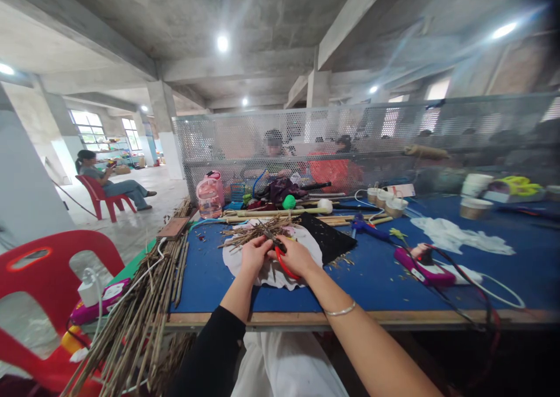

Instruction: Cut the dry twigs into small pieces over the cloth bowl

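Note:
My right hand (298, 257) is closed around red-handled scissors (286, 265), whose dark blades point up and to the left over a heap of short twigs (245, 234). Close beside the blades, my left hand (255, 253) has its fingers pinched together; what lies between them is too small to make out. Both hands are over a round white cloth (231, 261) spread on the blue table top (205, 280). The twigs lie on the far part of this cloth. A black cloth (329, 237) touches its right side.
A bundle of long sticks (149, 303) leans along the table's left end. Purple power strips (431, 273) with cables, a blue glue gun (370, 229), paper cups (476, 206) and white plastic (464, 234) are to the right. A perforated metal screen (236, 140) stands behind; a red chair (52, 268) is left.

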A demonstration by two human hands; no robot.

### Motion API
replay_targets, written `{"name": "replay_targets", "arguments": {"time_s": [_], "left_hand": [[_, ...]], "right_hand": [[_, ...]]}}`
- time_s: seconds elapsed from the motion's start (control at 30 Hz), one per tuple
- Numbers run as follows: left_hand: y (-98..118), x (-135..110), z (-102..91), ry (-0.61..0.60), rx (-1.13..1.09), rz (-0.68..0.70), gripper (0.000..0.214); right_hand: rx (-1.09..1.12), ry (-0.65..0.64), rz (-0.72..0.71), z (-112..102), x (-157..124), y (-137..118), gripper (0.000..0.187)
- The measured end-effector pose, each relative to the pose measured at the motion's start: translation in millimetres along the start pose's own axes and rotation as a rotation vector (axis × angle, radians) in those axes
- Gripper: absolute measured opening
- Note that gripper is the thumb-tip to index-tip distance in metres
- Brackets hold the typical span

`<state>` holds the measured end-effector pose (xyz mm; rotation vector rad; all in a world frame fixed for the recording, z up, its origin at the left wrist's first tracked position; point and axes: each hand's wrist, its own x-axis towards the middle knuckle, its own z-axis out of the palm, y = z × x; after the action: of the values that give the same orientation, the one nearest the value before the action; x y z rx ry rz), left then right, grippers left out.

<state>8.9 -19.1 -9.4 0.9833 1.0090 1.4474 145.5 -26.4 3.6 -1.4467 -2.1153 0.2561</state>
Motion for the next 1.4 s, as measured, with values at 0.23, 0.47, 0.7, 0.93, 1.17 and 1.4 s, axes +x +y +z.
{"name": "replay_targets", "arguments": {"time_s": [0.23,0.47,0.7,0.93,1.17,1.4], "left_hand": [[-2.6,0.8,1.2,-0.005,-0.039,-0.031,0.038],[-3.7,1.5,0.2,0.020,-0.008,-0.034,0.038],[-3.0,0.6,0.2,-0.085,-0.077,-0.032,0.035],[-5.1,1.3,0.0,-0.129,-0.069,0.008,0.032],[-5.5,1.1,-0.4,-0.131,-0.075,-0.012,0.038],[-4.8,2.7,-1.5,-0.049,-0.043,-0.025,0.041]], "right_hand": [[0.051,0.002,0.048,0.3,-0.8,0.7,0.042],[0.095,-0.003,0.032,2.7,2.0,4.7,0.038],[0.004,0.004,0.019,2.3,1.0,4.8,0.054],[0.021,0.042,-0.041,4.3,1.1,5.3,0.059],[0.024,0.003,0.030,-0.1,-0.5,3.4,0.042],[0.016,-0.019,0.034,-0.2,0.6,2.7,0.043]]}}
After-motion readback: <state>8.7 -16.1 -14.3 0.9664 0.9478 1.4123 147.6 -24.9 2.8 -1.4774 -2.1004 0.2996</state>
